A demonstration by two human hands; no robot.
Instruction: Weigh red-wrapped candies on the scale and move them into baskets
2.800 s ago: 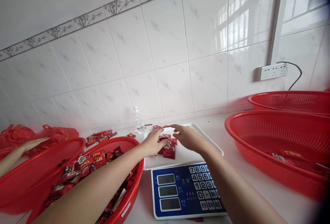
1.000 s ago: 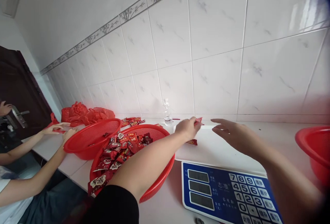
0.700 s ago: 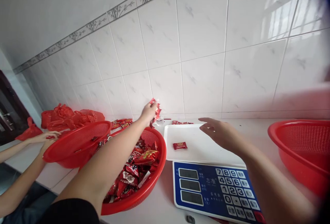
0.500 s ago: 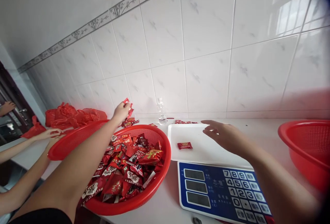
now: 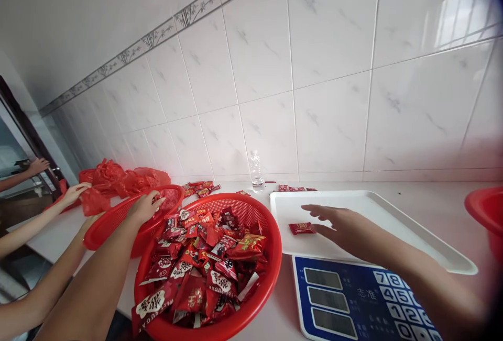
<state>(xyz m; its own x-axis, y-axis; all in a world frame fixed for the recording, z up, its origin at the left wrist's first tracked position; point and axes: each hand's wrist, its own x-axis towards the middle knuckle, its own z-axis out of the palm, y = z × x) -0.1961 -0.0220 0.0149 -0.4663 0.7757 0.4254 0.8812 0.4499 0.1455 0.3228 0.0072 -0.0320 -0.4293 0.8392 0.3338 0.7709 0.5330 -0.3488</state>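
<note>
R hand (image 5: 338, 224) hovered over scale tray (image 5: 393, 220), fingers spread, nothing pinched. Red candy packet (image 5: 302, 228) lay by tray's left edge, just left of R fingertips, long axis along near edge. L hand (image 5: 146, 206) well apart, on red basket rim (image 5: 118, 216); finger state: cannot tell.

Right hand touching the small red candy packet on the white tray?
Cannot tell. Head view: right hand borders the small red candy packet; no gap or contact visible.
</note>
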